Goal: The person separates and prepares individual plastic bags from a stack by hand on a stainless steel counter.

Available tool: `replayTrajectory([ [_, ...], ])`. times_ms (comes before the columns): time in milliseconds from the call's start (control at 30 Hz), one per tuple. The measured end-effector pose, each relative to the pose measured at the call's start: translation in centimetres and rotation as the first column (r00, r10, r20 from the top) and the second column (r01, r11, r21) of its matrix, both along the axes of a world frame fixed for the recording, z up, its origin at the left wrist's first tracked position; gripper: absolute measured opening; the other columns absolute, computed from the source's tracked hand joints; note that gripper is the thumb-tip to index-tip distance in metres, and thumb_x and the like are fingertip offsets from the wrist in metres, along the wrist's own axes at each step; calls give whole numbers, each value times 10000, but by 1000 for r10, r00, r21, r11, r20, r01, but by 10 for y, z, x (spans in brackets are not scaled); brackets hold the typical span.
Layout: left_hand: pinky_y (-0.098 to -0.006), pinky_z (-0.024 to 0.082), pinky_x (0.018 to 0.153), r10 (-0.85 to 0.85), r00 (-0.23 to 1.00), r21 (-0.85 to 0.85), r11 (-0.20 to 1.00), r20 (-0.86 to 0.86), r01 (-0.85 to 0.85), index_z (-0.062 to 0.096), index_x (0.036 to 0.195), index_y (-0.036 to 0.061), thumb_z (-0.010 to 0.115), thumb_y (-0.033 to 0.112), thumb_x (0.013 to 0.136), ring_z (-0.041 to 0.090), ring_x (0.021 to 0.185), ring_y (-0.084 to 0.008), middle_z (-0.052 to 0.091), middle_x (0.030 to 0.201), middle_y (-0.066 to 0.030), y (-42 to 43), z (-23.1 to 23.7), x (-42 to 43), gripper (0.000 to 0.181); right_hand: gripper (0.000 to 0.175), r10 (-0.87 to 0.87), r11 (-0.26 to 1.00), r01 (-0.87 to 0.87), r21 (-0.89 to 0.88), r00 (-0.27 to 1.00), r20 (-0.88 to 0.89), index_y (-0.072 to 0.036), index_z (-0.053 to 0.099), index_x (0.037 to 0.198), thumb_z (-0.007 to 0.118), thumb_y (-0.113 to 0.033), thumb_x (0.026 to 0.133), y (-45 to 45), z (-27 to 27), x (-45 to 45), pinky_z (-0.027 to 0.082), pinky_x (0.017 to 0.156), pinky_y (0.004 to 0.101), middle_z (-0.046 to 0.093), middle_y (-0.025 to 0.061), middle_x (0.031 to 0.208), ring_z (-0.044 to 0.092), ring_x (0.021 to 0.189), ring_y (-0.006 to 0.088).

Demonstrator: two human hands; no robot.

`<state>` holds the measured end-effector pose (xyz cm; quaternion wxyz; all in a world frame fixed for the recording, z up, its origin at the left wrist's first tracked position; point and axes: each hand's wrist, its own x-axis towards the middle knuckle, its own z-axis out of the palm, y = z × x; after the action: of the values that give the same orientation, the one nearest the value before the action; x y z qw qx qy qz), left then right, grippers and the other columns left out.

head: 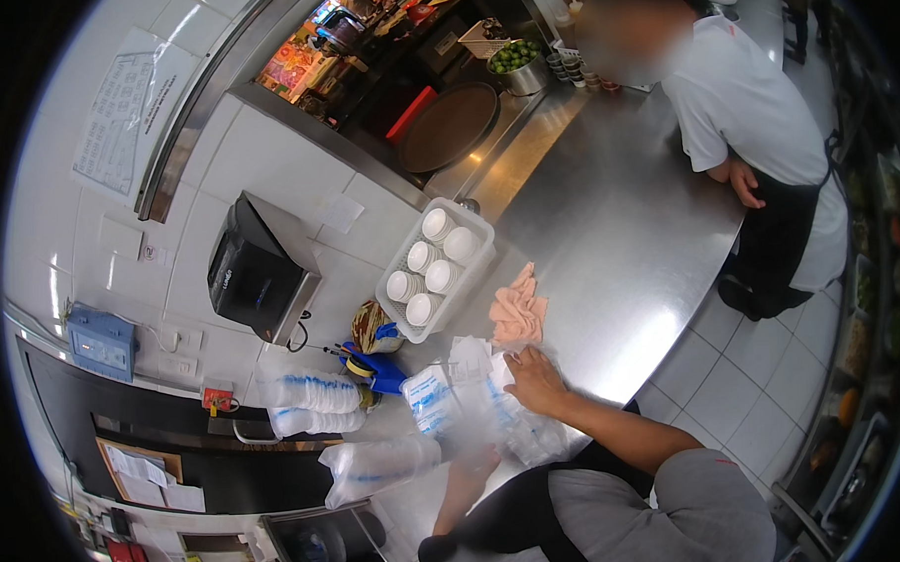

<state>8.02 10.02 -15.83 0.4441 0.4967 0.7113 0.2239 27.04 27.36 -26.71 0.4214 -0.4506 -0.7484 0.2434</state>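
Note:
My right hand (534, 380) has its fingers curled over a plastic-wrapped pack (498, 389) with blue print on the steel counter. Loose clear plastic (533, 438) spreads below that hand. My left hand (480, 464) is low by the counter's near side; a blur covers its fingers, so its grip is hidden. Left of the hands lies another blue-printed pack (430, 399), with white paper slips (470, 360) next to it. A clear bag (382, 465) extends left from near my left hand. Just beyond my right hand is a crumpled peach cloth (520, 308).
A white plastic basket (484, 228) holds stacks of small white cups. Sleeved foam cups (313, 393) and a blue tape dispenser (379, 369) are near the wall, under a black printer (260, 269). A co-worker in a white shirt (756, 99) leans at the counter's far right.

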Motion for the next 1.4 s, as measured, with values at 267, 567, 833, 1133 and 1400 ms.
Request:
replayTrajectory([
  [267,-280,526,850,-20,1000,15,1000,-17,20,663,1252,1,732,159,940,657,966,-126,711,1088,-54,0,-5,-4,357,306,63,988,-60,-146,998,17,-43,677,1118,718,-245,892,12,-18,-11,420,986,447,609,153,1157,521,1148,338],
  [567,-298,523,887,-38,999,14,999,-33,38,655,1260,-27,731,181,946,658,1001,-145,714,1122,-80,2,-7,-2,384,592,79,997,-78,-28,997,26,-77,624,1317,823,-277,796,13,1,2,393,1029,469,561,182,1275,491,1234,337],
  [833,-310,517,926,-34,999,7,999,12,34,656,1269,-19,722,178,951,658,1045,-156,717,1134,-94,8,12,15,379,346,239,966,-246,-76,967,-89,-72,702,1153,775,-179,832,2,43,36,399,1028,449,587,165,1234,516,1190,332],
  [1133,-300,514,929,-50,999,41,998,4,50,663,1255,-15,715,157,950,657,1032,-145,722,1109,-75,7,17,14,354,143,293,910,-297,-289,954,-58,-32,739,965,666,-141,909,17,33,31,435,978,432,632,115,1111,570,1075,302],
  [1400,-291,522,901,-33,999,121,992,-10,34,672,1231,-18,715,115,947,657,1016,-132,720,1087,-60,10,-3,3,316,376,133,982,-150,-117,981,-139,-24,671,1170,757,-237,873,6,61,41,473,973,439,638,159,1042,575,1121,355],
])
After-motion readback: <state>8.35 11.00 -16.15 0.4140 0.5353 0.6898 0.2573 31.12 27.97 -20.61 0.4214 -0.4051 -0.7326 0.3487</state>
